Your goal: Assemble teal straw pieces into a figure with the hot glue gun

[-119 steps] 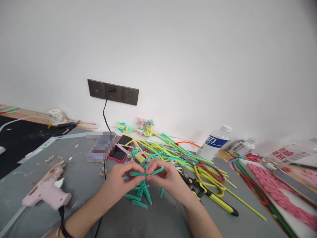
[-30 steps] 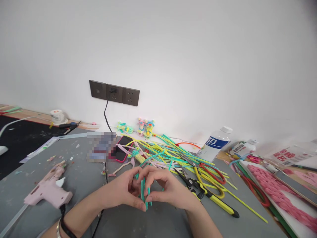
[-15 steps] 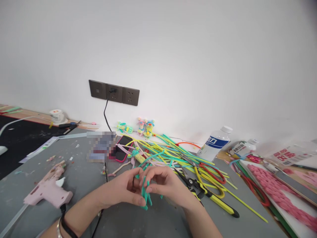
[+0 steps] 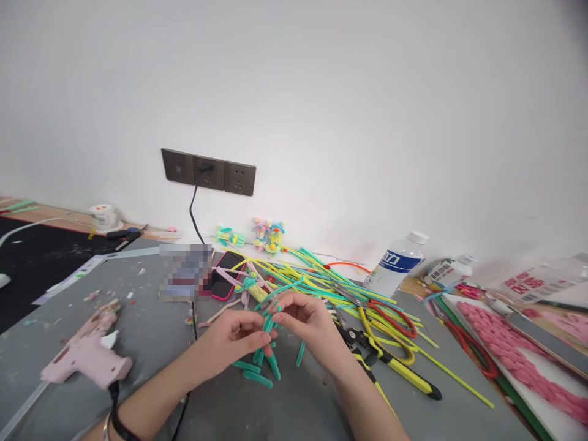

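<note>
Above the grey flat-topped bench [image 4: 220, 407], well in from its far edge, your left hand [image 4: 237, 339] pinches a short teal fuzzy pipe-cleaner strip [image 4: 267, 324], its long axis slanting toward that edge between both hands. Your right hand [image 4: 307, 318] meets its upper end, but the contact is hidden; I cannot tell whether it grips.

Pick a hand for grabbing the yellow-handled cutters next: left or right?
Right, probably. The right hand is nearer the yellow-handled cutters, which lie on its outer side; the left hand would have to cross past it. Both seem to pinch a teal strip, so right must release first.
</note>
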`<state>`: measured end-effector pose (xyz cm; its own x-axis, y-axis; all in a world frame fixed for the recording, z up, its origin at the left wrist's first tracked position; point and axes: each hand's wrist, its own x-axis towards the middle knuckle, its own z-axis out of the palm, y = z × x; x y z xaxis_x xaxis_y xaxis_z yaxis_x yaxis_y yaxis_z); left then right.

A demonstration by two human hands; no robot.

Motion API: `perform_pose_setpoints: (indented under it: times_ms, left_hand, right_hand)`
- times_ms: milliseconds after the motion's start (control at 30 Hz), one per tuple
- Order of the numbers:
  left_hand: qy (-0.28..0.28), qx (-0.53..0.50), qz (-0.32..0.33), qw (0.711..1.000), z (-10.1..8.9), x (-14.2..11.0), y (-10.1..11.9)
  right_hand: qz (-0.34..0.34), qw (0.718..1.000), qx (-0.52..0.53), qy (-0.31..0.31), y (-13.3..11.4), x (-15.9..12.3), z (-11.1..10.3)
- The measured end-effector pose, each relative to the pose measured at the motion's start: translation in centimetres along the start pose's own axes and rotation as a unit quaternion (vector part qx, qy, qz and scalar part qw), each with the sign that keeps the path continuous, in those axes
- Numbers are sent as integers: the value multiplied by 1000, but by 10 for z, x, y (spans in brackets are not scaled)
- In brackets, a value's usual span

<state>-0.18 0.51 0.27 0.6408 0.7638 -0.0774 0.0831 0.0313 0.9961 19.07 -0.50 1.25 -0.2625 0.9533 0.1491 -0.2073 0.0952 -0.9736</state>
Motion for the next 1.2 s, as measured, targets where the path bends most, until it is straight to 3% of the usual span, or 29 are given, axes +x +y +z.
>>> perform_pose_setpoints:
  times_ms: [333, 1200]
  left_hand:
    - [46, 193, 12, 980, 5, -2, 7]
    - [38, 199, 19, 979, 5, -4, 13]
  right_hand:
    - [-29, 998, -56, 26, 10, 0, 2]
    - [-9, 996, -80, 41, 5, -1, 3]
